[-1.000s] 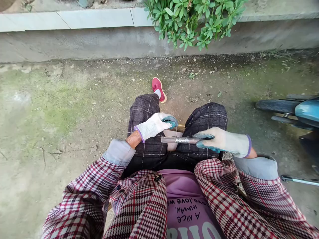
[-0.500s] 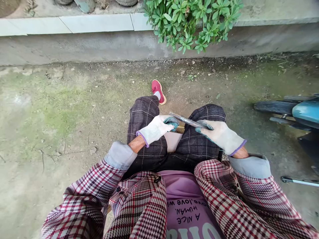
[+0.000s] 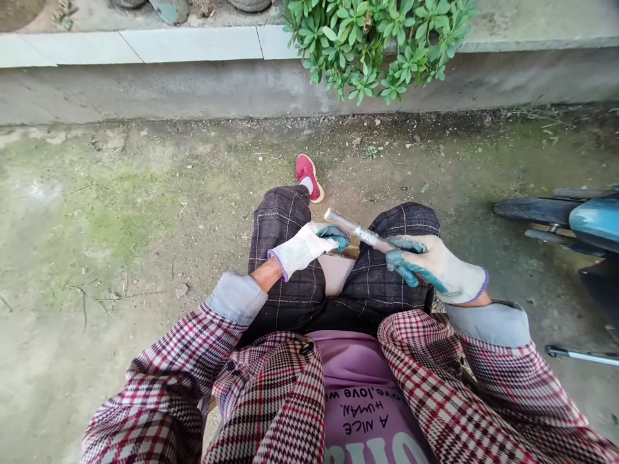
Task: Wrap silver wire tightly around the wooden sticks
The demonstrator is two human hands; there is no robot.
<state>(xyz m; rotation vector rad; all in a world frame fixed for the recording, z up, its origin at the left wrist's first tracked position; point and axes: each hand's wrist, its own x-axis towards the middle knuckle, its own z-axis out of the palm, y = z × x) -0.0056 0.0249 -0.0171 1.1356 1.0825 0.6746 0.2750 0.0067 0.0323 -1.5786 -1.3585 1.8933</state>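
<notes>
My right hand [image 3: 425, 265], in a white glove with a blue-green palm, is closed around a greyish rod [image 3: 341, 222]. Shiny silver wire or foil wraps the rod's middle, and its pale round end points up and left. My left hand [image 3: 316, 245], gloved the same way, is below that end with its fingers curled inward. Whatever those fingers hold, if anything, is hidden. Between my knees, a brownish-gold piece [image 3: 353, 249] shows partly beside the left fingertips, above a pale flat surface [image 3: 334, 274]. I cannot tell what the piece is.
Bare, mossy ground [image 3: 135, 212] surrounds my seat. A low concrete ledge [image 3: 193, 90] runs across ahead, with a leafy green plant [image 3: 377, 45] overhanging it. To the right are a blue wheeled vehicle [image 3: 594, 222] and a thin pale rod with a dark end [image 3: 580, 354].
The rod's left end has risen away from the left hand and tilted toward me. My right hand has shifted slightly right, its fingers now visibly wrapped around the rod. The left hand has barely moved.
</notes>
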